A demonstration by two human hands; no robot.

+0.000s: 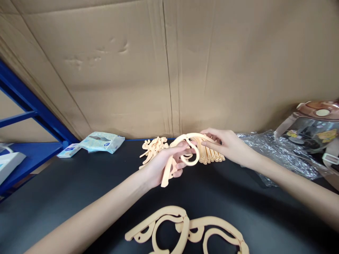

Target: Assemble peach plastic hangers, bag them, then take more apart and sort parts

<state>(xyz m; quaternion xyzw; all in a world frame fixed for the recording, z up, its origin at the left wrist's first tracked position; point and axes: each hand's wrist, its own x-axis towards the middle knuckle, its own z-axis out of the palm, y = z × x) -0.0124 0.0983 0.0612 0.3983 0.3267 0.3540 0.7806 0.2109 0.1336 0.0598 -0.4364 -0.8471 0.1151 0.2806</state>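
Observation:
My left hand (pixel 161 164) is closed around a pale orange plastic hanger piece (pixel 182 150) with a curved arm and a ring-shaped hook, held above the black table (pixel 79 190). My right hand (pixel 225 144) touches the same piece from the right, fingers pinched at its upper curve. Just behind the hands lies a stack of the same orange plastic pieces (pixel 209 153), and a looser pile of them (pixel 152 148) sits to the left. An assembled orange hanger (pixel 185 229) lies flat near the front edge.
A cardboard wall (pixel 169 70) stands behind the table. A pack of wipes (pixel 102 141) lies at the back left beside a blue shelf frame (pixel 31 109). Crumpled clear plastic wrap (pixel 278 151) and a brown-lidded jug (pixel 315 123) sit at the right.

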